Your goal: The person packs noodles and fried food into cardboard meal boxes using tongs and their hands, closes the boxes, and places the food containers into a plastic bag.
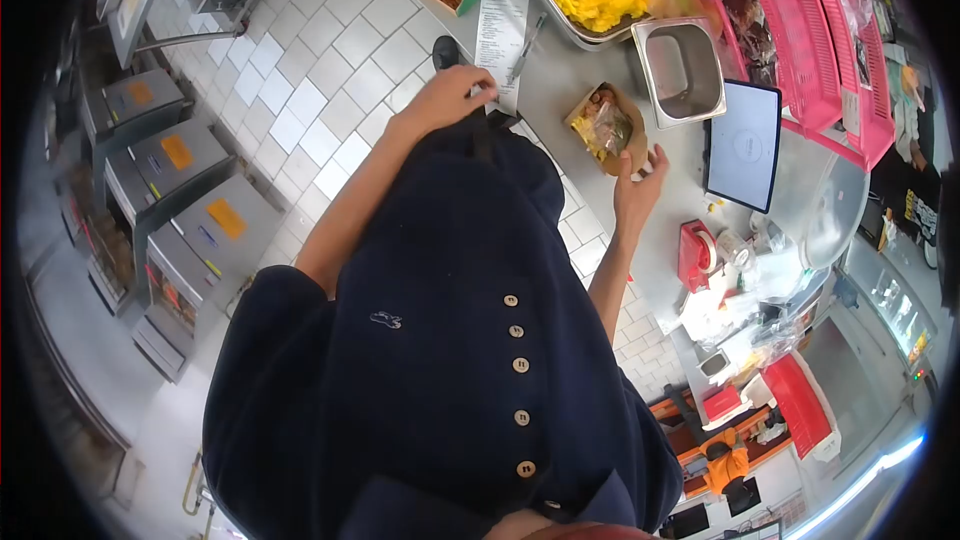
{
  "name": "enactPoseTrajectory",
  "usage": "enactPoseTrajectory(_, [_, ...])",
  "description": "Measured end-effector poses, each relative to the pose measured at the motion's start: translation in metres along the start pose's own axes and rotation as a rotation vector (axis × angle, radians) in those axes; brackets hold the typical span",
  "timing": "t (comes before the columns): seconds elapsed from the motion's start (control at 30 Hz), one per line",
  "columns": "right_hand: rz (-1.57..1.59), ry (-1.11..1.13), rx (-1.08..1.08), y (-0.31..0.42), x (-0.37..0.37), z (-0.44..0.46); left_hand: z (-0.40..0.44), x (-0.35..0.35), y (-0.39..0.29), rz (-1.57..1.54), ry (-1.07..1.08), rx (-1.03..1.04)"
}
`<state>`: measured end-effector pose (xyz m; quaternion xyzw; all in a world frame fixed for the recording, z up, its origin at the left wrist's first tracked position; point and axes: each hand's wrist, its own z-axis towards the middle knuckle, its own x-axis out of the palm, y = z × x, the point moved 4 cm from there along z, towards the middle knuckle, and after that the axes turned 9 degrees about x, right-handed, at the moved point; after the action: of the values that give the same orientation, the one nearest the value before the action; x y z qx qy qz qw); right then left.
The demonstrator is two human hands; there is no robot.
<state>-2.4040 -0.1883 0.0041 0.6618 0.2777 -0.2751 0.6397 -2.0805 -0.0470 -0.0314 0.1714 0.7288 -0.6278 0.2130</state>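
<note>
Right hand (pixel 639 190): fingers at the rim of a brown paper food box (pixel 633 128); can't tell if gripping. Box open, on steel desk (pixel 562 65), near empty steel pan (pixel 684 75). Left hand (pixel 448 98): fingers released, loosely curled, near printed receipt (pixel 499 35).

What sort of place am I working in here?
Most likely a takeaway or fast-food kitchen: an open brown carton of food sits on the metal counter, near a printed slip and a deep metal pan.
</note>
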Motion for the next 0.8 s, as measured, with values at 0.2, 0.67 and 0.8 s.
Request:
enactPoseTrajectory(0.2, [0.13,0.421,0.371,-0.081,-0.002,0.023,-0.017,-0.004,0.008,0.175,-0.022,-0.081])
enactPoseTrajectory(0.67, [0.054,0.546,-0.085,0.096,0.116,0.011,-0.022,0.022,0.004,0.378,0.046,0.115])
enactPoseTrajectory(0.8, [-0.172,0.656,-0.185,0.106,0.182,0.005,-0.026,0.023,-0.001,0.472,0.035,0.194])
